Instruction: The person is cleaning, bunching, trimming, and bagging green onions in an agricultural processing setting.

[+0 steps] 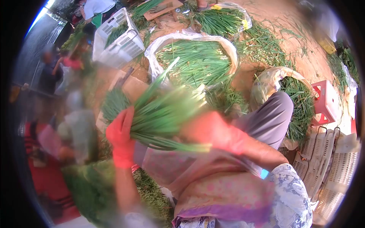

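Through the head camera I see the red-gloved left hand (122,131) wrapped around the leafy side of a bunch of green stalks (163,110), its fingers closed on the leaves rather than spread. The red-gloved right hand (215,133) is at the other side of the bunch, so blurred that I cannot tell whether its fingers are pinching the stalks or only resting against them. The bunch itself is held up between the two hands, above the edge of the patterned apron (224,190), with pale stalk ends towards the right and one long stalk sticking up out of it. Just beyond, I have an open plastic-lined container (151,57) full of similar stalks laid flat, and a white crate (131,42) stands to the left of it. The bent right knee (279,104) is in front of an open bag (262,85) of loose greens, with a pink stool (330,102) just beside that. Lower down on my right I make out pale perforated crates (315,155), and people at far left are too blurred to read
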A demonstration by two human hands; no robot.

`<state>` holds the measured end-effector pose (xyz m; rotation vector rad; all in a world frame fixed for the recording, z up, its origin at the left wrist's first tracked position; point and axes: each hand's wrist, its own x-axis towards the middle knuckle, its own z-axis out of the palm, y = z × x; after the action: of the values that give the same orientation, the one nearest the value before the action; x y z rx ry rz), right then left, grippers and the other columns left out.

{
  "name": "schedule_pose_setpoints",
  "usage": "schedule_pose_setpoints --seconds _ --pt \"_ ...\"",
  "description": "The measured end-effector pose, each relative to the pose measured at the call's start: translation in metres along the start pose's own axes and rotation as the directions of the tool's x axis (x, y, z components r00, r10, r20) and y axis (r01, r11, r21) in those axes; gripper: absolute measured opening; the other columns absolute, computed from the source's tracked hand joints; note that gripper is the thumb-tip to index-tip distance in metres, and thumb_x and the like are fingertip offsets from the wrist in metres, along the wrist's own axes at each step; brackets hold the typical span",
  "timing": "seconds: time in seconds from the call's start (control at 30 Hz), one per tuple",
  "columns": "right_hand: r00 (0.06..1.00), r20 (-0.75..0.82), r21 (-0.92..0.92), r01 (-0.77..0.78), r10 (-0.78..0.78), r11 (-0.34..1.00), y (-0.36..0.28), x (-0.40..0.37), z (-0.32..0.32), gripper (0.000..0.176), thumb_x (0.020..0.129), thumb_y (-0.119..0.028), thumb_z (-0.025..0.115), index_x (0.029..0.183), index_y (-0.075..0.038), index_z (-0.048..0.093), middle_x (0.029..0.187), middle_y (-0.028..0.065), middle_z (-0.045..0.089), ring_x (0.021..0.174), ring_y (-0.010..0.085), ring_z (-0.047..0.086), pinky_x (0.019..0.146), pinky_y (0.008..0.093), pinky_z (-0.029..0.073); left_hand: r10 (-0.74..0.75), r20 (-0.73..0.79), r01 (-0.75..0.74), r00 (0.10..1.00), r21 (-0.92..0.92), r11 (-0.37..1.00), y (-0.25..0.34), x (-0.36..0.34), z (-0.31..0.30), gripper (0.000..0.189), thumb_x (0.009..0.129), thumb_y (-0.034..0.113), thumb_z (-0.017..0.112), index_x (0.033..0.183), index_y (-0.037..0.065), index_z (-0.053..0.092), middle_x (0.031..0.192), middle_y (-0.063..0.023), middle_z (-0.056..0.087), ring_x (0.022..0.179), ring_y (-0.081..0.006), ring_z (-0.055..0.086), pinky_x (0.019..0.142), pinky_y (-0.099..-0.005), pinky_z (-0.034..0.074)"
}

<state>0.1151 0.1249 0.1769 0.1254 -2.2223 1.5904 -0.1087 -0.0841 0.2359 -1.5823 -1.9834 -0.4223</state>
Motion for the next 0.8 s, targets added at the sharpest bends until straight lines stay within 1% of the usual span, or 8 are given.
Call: schedule_pose_setpoints --seconds 0.1,0.13,0.2,0.27,0.37,0.47,0.67,0.8 --pt "0.907 -0.3 0.339 -0.188 0.295 0.922 -0.006 -0.011 -0.027 0.018 0.101 -0.014 0.061 0.105 0.0 0.071 0.093 0.0069 0.073 0.08 0.0163 0.07 0.071 0.0315 0.057 -0.029 0.01 0.029 1.0 0.023 0.999 -0.001 -0.006 0.003 0.051 0.073 0.004 0.066 0.124 0.01 0.069 0.108 -0.0103 0.071 0.087 -0.0291 0.07 0.073 -0.0385 0.054" --pt "0.878 -0.38 0.504 -0.066 0.29 0.861 -0.002 -0.014 -0.042 0.024 0.103 -0.02 0.058 0.104 0.002 0.07 0.086 0.007 0.071 0.073 0.0151 0.069 0.066 0.0291 0.056 -0.025 -0.001 0.025 1.0 0.012 1.0 -0.001 -0.006 0.003 0.051 0.073 0.004 0.066 0.124 0.01 0.069 0.108 -0.0102 0.071 0.087 -0.029 0.07 0.073 -0.0384 0.054" --pt "0.732 -0.546 0.532 -0.073 0.407 0.843 0.001 -0.015 -0.08 0.03 0.106 -0.026 0.055 0.105 0.003 0.066 0.078 0.0077 0.069 0.061 0.013 0.065 0.059 0.0246 0.053 -0.02 -0.024 0.02 1.0 -0.01 1.0 0.001 -0.004 0.002 0.049 0.074 0.003 0.066 0.122 0.009 0.07 0.108 -0.0102 0.071 0.087 -0.0289 0.069 0.073 -0.0383 0.054" --pt "0.766 -0.5 0.429 -0.186 0.404 0.884 -0.012 -0.015 -0.102 0.031 0.105 -0.027 0.056 0.112 0.001 0.066 0.078 0.0062 0.069 0.065 0.0112 0.066 0.059 0.0244 0.053 -0.028 0.011 0.028 1.0 -0.034 0.999 -0.002 -0.005 0.001 0.049 0.075 0.004 0.068 0.124 0.006 0.068 0.109 -0.0136 0.071 0.09 -0.0323 0.07 0.077 -0.0386 0.055" --pt "0.863 -0.241 0.091 -0.436 0.445 0.895 -0.057 0.007 -0.099 0.028 0.103 -0.026 0.057 0.121 -0.005 0.066 0.078 0.0098 0.07 0.067 0.0175 0.068 0.06 0.0302 0.054 -0.007 0.054 0.009 0.998 -0.024 1.0 -0.002 -0.002 -0.002 0.05 0.076 0.004 0.069 0.126 0.005 0.067 0.11 -0.0154 0.071 0.091 -0.0342 0.07 0.078 -0.039 0.055" --pt "0.975 -0.011 -0.339 -0.214 0.224 0.916 -0.058 0.024 -0.09 0.03 0.099 -0.02 0.059 0.127 -0.013 0.065 0.082 0.0161 0.07 0.071 0.0268 0.069 0.063 0.0371 0.055 0.03 0.012 -0.03 0.999 -0.03 0.999 0.001 0.005 0.001 0.049 0.075 0.002 0.067 0.123 0.007 0.069 0.108 -0.0132 0.071 0.088 -0.0316 0.07 0.075 -0.0387 0.055" --pt "0.966 0.2 -0.663 0.257 -0.165 0.703 -0.017 0.026 -0.074 0.044 0.081 -0.012 0.067 0.125 -0.016 0.066 0.076 0.0148 0.066 0.069 0.0324 0.068 0.059 0.0435 0.054 0.022 0.063 -0.016 0.998 -0.092 0.996 0.004 0.007 0.0 0.051 0.074 0.001 0.066 0.124 0.011 0.069 0.106 -0.0123 0.071 0.086 -0.0311 0.07 0.072 -0.0382 0.056" --pt "0.957 -0.006 -0.622 0.223 -0.289 0.751 -0.002 0.014 -0.058 0.036 0.078 -0.011 0.067 0.113 -0.016 0.071 0.072 0.0096 0.064 0.065 0.0305 0.066 0.056 0.0428 0.053 0.019 0.138 -0.003 0.99 -0.115 0.993 0.004 0.004 0.0 0.053 0.073 0.001 0.066 0.126 0.01 0.068 0.107 -0.0128 0.071 0.087 -0.0315 0.07 0.072 -0.0384 0.056"
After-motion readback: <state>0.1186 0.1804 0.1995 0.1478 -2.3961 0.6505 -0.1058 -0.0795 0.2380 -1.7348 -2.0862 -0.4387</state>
